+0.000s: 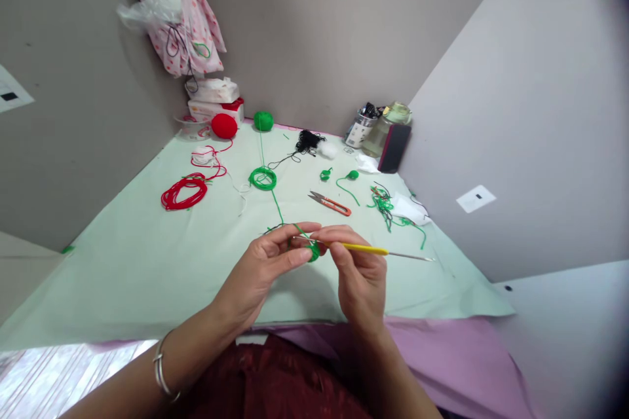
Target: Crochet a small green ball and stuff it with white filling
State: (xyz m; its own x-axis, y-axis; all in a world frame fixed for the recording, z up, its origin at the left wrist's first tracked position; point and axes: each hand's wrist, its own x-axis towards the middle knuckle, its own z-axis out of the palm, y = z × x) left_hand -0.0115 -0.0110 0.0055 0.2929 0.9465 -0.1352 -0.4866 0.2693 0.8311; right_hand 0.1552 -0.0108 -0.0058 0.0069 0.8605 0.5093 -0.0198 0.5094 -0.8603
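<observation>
Between thumb and fingers, my left hand (268,260) pinches a small green crochet piece (314,251). My right hand (358,270) grips a crochet hook (364,249) by its yellow handle, its bare metal end pointing right. The hook's other tip reaches the green piece near my left fingertips; the exact stitch is too small to make out. Green yarn (278,205) runs from my left fingers up to a loose green coil (263,179), and a thinner strand goes on to a green yarn ball (264,121).
Orange thread snips (330,203) lie just beyond my hands. Left are a red yarn coil (184,192) and red ball (224,126). Black yarn (309,141) lies at the back. Green scraps (381,206), a phone (394,149) and a bottle (381,134) are right.
</observation>
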